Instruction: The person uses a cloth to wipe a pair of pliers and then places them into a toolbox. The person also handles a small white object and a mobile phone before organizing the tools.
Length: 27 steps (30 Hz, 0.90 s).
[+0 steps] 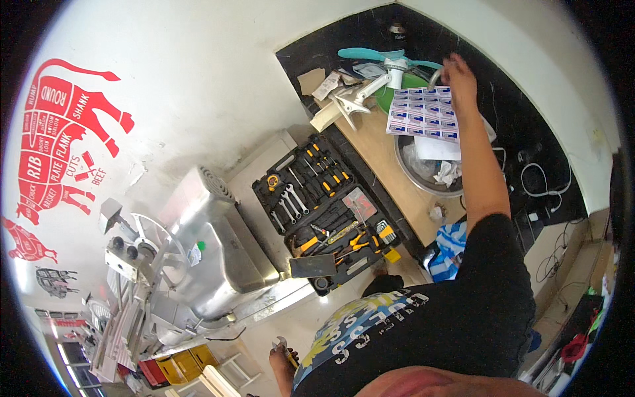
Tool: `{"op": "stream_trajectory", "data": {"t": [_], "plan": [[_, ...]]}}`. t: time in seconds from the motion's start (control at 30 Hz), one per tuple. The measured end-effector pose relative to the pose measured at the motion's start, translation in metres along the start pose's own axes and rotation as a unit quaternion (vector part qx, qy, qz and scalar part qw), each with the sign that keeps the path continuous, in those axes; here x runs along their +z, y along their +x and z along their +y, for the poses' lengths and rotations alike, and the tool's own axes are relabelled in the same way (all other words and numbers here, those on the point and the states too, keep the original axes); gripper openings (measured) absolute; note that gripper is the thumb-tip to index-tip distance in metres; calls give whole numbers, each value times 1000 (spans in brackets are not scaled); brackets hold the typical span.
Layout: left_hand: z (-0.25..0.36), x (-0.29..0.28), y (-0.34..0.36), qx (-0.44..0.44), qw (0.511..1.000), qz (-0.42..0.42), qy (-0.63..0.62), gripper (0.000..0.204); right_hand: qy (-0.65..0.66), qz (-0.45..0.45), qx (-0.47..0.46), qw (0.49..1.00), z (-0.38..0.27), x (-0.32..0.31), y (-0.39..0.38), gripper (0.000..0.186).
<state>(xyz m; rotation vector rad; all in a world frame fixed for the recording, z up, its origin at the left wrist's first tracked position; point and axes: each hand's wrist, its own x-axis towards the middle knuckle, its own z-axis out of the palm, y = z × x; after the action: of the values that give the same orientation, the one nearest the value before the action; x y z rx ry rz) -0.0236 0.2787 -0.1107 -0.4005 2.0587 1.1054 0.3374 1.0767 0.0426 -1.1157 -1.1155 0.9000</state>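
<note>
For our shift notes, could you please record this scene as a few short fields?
Left hand: holds a metal tool, kind unclear
Right hand: extended near a printed label sheet; grip unclear
Open tool case: contains wrenches and yellow-handled pliers
Metal bowl: holds crumpled white material
Fan: white with turquoise blades
Machine: large, metal, left of the tool case

Classify as a butcher's shop or meat-preparation room, with repair gear set out. Identify by the red cow decal on the white wall, divided into labelled meat cuts, and by the red chicken decal below. Note also the bulky stainless-steel machine, apparently a meat slicer. For the workshop element, see the open tool case of wrenches and pliers, near the black desk bearing a clip-on fan.
</note>
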Motion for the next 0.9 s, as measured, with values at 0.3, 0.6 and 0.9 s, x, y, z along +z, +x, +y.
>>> {"op": "stream_trajectory", "data": {"t": [0.3,0.6,0.9], "plan": [[-19,-40,103,210,942,-225,136,32,-4,24,153,988,-33,-157,-375,40],[-9,75,17,207,824,-432,302,15,401,69,113,906,-154,-364,-640,57],[-88,192,-194,263,689,-569,364,15,506,103,26,856,-175,-530,-763,55]]}}
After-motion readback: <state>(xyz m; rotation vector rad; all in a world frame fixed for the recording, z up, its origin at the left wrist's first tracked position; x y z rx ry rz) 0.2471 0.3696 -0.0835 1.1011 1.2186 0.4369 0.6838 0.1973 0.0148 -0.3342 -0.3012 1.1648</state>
